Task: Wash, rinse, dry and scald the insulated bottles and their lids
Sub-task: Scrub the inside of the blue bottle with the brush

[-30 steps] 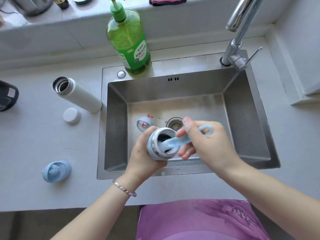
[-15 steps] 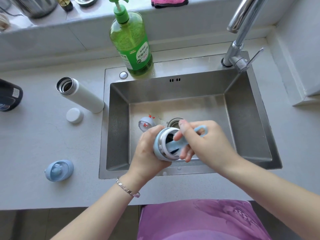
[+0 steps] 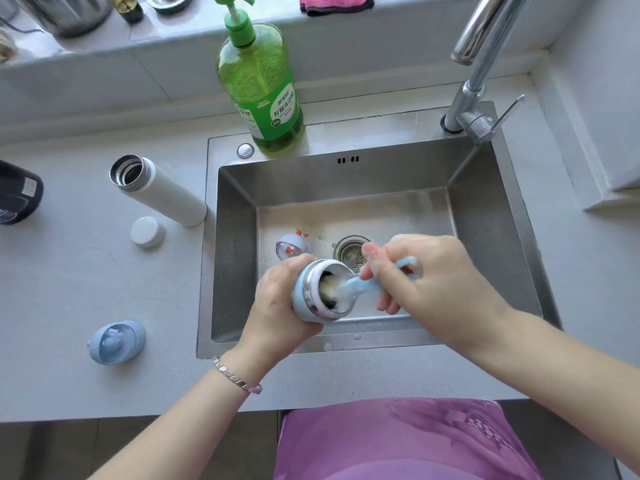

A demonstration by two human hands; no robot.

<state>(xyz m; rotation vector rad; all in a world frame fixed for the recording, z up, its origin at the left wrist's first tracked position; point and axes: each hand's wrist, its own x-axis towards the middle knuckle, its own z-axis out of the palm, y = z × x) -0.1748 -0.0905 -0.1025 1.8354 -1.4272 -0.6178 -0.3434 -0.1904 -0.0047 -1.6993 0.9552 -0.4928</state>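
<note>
At the far left edge of the counter (image 3: 62, 292) sits a dark container (image 3: 19, 192), only partly in frame. Right of it is 1 white insulated bottle (image 3: 162, 192), uncapped, its steel mouth showing; whether it stands or lies cannot be told from this angle. Its white lid (image 3: 148, 231) rests just beside it, nearer the person, and a light blue lid (image 3: 116, 342) lies well apart from both, toward the counter's front edge.

Behind the sink (image 3: 498, 244), a green dish soap bottle (image 3: 259, 88) with a pump stands on the steel rim. On the sink floor a small grey lid with red parts (image 3: 291, 247) lies left of the drain (image 3: 351, 251).

The left hand (image 3: 277, 306), with a bracelet (image 3: 235, 375) at the wrist, is wrapped around the light blue insulated bottle (image 3: 306, 296), holding it above the front part of the sink, tilted with its open mouth pointing right. A light blue bottle brush (image 3: 360, 285) goes into that mouth, foam around its head. The right hand (image 3: 440, 282) grips the brush handle, fingers curled around it with the loop end sticking out past the thumb.

A chrome faucet (image 3: 478, 81) rises at the sink's back right corner. A pink cloth (image 3: 336, 3) lies on the ledge behind.
</note>
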